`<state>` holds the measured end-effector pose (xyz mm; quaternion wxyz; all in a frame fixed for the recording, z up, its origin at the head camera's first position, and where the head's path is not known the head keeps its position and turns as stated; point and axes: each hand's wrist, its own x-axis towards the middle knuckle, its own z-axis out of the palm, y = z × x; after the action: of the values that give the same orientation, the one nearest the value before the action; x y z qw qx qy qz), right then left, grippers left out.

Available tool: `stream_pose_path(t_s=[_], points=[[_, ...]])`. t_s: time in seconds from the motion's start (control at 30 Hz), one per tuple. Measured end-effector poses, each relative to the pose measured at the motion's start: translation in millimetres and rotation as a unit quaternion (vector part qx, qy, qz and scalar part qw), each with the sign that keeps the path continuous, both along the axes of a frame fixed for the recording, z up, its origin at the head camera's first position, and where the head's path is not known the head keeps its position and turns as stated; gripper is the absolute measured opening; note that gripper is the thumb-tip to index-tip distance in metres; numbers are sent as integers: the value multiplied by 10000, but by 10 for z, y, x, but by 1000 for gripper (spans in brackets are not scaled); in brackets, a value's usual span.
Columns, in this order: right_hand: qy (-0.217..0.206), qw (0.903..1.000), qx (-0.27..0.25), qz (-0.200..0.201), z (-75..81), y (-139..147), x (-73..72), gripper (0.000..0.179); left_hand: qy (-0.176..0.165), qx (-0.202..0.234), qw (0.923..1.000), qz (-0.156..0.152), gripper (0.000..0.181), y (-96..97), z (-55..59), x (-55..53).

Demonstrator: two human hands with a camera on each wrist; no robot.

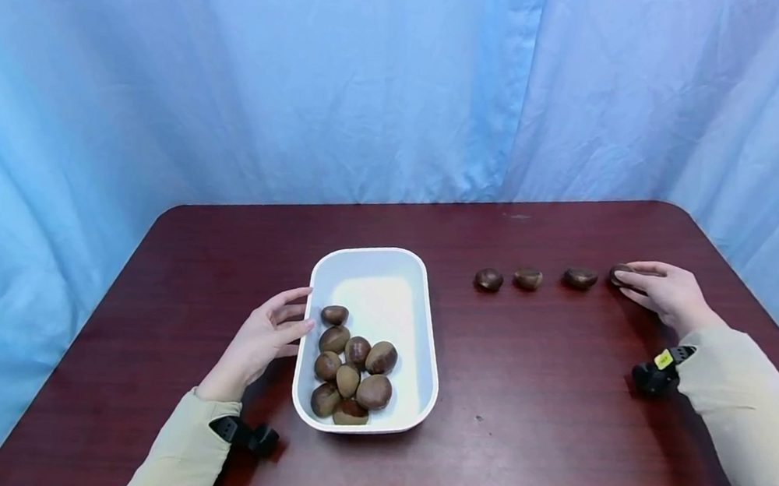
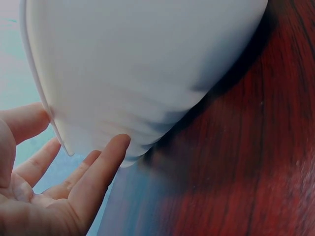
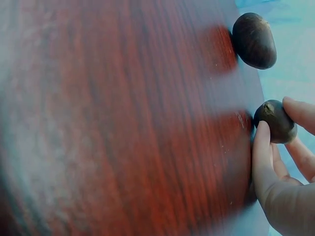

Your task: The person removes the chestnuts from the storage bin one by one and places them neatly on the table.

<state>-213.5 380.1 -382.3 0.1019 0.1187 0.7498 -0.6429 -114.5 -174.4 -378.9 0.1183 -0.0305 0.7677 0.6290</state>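
My right hand pinches a dark brown chestnut between thumb and fingers, at or just above the table. It is at the right end of a row with three others: one chestnut nearest the hand, another chestnut and a third chestnut further left. My left hand holds the left side of a white plastic tray, its thumb over the rim and its fingers against the outer wall. Several chestnuts lie in the tray's near left part.
A dark red wood-grain table carries everything. Light blue curtains hang behind it and at both sides. On each wrist sits a black strap with a small camera, the right camera close to the tabletop.
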Motion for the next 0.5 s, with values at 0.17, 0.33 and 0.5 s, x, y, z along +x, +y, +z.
stream_pose_path(t_s=[0.17, 0.33, 0.5], points=[[-36, 9992, 373, 135, 18, -19, -20, 42, -1, -6, 10000, 25, 53, -5, -9, -6], [-65, 9978, 633, 206, 16, -27, -42, 49, -8, -1, 10000, 28, 53, -8, -19, 1], [-55, 9973, 715, 122, 24, 13, -13, 44, -1, 51, 10000, -12, 53, 7, -8, -11]])
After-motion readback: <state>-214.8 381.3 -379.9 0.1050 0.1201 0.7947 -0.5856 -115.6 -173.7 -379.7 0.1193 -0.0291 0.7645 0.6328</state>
